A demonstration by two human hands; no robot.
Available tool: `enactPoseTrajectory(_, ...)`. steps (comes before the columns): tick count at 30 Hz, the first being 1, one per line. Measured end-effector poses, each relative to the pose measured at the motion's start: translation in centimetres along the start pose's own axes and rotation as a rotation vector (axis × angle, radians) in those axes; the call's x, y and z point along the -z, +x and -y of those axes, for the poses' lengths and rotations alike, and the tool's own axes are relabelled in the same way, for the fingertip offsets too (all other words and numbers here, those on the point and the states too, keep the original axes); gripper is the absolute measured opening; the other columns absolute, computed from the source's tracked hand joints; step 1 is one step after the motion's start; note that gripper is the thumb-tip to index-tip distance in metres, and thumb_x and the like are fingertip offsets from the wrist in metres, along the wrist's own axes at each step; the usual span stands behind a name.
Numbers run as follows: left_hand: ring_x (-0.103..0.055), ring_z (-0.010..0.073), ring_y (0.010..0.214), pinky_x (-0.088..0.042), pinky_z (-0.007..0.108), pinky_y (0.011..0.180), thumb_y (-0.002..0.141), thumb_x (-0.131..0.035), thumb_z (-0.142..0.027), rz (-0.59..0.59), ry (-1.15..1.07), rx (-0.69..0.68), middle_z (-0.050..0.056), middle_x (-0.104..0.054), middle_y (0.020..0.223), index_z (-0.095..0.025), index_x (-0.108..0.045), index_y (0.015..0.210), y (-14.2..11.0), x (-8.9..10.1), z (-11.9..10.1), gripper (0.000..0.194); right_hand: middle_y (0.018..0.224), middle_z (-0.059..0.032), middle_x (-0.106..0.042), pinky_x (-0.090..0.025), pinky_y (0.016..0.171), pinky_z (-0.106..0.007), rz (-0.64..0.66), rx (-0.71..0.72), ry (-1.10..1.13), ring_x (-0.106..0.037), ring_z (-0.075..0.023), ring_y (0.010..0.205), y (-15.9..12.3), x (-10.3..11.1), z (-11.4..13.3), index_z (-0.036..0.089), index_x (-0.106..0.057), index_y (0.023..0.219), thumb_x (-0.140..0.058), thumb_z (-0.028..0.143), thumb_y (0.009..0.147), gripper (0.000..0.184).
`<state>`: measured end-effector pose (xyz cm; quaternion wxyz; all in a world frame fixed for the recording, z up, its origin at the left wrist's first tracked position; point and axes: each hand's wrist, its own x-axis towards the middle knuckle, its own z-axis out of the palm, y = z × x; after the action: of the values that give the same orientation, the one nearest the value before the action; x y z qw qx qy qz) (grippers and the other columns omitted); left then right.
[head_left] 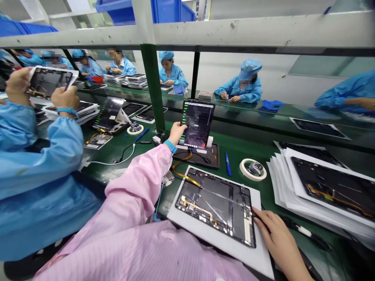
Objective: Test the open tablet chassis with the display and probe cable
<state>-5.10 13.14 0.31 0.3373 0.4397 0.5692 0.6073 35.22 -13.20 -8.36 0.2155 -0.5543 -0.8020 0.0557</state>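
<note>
Pink striped sleeve (137,187), blue wristband (170,146), green desk (234,150), blue pen (227,164), white tray (205,230) under a black panel (218,205).
</note>
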Motion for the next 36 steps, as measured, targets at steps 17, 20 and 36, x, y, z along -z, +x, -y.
enactPoseTrajectory(17, -0.061, 0.0153, 0.096, -0.046, 0.027, 0.086, 0.087, -0.051, -0.027, 0.028, -0.005, -0.286, 0.007, -0.065, 0.102, -0.017, -0.055, 0.098, -9.0, -4.7, -5.2, 0.015, 0.094, -0.0083, -0.061, -0.049, 0.078, -0.037, -0.032, 0.060, -0.017, -0.058, -0.0221, 0.088, 0.3, 0.7, 0.7, 0.019, -0.061, 0.113, -0.038, 0.043, 0.097, 0.037)
enactPoseTrajectory(20, -0.061, 0.0147, 0.077, -0.047, 0.026, 0.071, 0.086, -0.053, -0.029, 0.582, 0.192, -0.437, 0.003, -0.067, 0.082, -0.017, -0.062, 0.080, -15.1, -6.5, -5.1, 0.016, 0.096, -0.0089, -0.061, -0.049, 0.079, -0.037, -0.033, 0.096, -0.074, -0.058, -0.0227, 0.089, 0.7, 1.6, 1.4, 0.019, -0.062, 0.106, -0.041, 0.039, 0.096, 0.031)
enactPoseTrajectory(36, -0.057, 0.0186, 0.065, -0.035, 0.028, 0.058, 0.089, -0.045, -0.052, 0.930, 0.754, -0.510, 0.004, -0.066, 0.073, -0.019, -0.063, 0.076, -20.3, -9.4, 0.9, 0.039, 0.081, -0.0043, -0.056, -0.042, 0.066, -0.029, 0.241, 0.053, -0.213, -0.055, -0.0197, 0.078, 1.3, 6.2, 4.6, 0.020, -0.054, 0.084, -0.048, 0.026, 0.092, 0.012)
